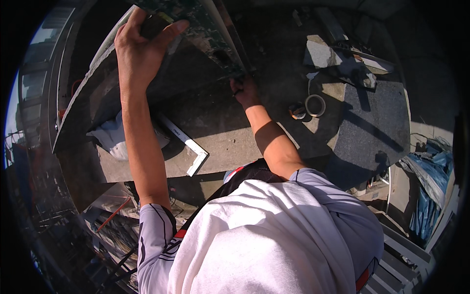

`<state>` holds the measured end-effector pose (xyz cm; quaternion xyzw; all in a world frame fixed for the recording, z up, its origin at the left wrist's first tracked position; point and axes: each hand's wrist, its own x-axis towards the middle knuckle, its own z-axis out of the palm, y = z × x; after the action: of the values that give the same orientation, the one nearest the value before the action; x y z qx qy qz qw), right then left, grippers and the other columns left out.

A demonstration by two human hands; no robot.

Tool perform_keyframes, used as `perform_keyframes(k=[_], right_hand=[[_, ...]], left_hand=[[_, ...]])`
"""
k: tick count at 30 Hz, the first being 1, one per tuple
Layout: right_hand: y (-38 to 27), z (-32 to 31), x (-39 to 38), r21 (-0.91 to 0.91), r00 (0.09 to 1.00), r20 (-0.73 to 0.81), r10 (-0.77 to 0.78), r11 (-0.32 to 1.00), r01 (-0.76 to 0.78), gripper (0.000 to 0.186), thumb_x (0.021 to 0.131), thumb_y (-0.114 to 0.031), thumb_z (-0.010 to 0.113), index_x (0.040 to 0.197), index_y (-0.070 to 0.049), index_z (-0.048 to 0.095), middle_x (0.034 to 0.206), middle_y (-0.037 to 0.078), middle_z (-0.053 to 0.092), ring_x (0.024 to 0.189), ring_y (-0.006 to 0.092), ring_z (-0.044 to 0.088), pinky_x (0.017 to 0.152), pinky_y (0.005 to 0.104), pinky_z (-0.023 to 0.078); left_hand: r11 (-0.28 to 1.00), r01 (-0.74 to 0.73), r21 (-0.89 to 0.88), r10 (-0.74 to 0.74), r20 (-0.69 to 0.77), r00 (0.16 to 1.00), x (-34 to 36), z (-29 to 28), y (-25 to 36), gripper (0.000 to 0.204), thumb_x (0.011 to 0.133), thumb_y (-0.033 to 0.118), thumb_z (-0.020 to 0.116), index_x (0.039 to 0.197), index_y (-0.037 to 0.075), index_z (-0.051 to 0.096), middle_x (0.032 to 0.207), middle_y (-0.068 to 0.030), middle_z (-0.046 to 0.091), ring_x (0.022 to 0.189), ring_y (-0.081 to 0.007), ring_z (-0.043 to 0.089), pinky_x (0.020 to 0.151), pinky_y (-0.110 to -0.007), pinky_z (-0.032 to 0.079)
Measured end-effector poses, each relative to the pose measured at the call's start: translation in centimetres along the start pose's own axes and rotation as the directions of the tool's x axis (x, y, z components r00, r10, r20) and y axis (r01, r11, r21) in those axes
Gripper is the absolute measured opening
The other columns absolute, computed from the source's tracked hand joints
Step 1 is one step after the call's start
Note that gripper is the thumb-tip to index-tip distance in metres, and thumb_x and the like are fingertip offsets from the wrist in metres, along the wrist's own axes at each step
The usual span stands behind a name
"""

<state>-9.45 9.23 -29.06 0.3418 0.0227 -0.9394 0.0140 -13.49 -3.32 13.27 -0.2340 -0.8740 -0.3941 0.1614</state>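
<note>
A long dark-green bar (208, 41) with worn, blotchy paint and a hole near its lower end slants across the top of the view. My left hand (142, 46) is closed at its upper part, the thumb lying on the bar and the fingers curled partly out of sight. At the bar's lower end my right hand (246, 90) is in deep shadow, its fingers closed against that end. Beside my left hand stands a thin pale-edged slab (93, 73). A white metal try square (188, 147) lies on the stone surface between my forearms.
A roll of tape (315, 106) lies right of my right forearm, beside a small round item (297, 111). Broken stone pieces (320, 55) are farther back. A grey speckled slab (374, 117) lies at right, near blue plastic sheeting (431, 181). A whitish bag (111, 136) sits left.
</note>
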Motion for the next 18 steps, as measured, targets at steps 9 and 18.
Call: perform_keyframes(k=[9, 18], right_hand=[[-1.1, -1.2, -2.7, -0.122, 0.992, 0.089, 0.085, 0.990, -0.074, 0.026, 0.111, -0.032, 0.065, 0.122, -0.009, 0.071, 0.112, 0.013, 0.079, 0.051, 0.0109, 0.052, 0.064, 0.0275, 0.061], [-2.1, 0.2, -3.9, -0.319, 0.996, 0.003, 0.090, 0.944, -0.084, 0.048, 0.095, -0.055, 0.084, 0.122, -0.020, 0.068, 0.105, 0.006, 0.076, 0.046, 0.0098, 0.039, 0.055, 0.0301, 0.046]], left_hand=[[0.968, -0.191, 0.165, 0.202, -0.054, 0.978, -0.2, 0.1, -0.6, 0.044, 0.080, 0.028, 0.097, 0.117, 0.011, 0.078, 0.098, -0.0055, 0.081, 0.092, -0.0235, 0.074, 0.102, -0.038, 0.049], [0.975, -0.173, 0.141, 0.177, -0.012, 0.984, 0.7, -0.5, 0.7, 0.051, 0.081, 0.028, 0.095, 0.127, 0.015, 0.076, 0.113, -0.0040, 0.077, 0.110, -0.0242, 0.068, 0.117, -0.043, 0.032]])
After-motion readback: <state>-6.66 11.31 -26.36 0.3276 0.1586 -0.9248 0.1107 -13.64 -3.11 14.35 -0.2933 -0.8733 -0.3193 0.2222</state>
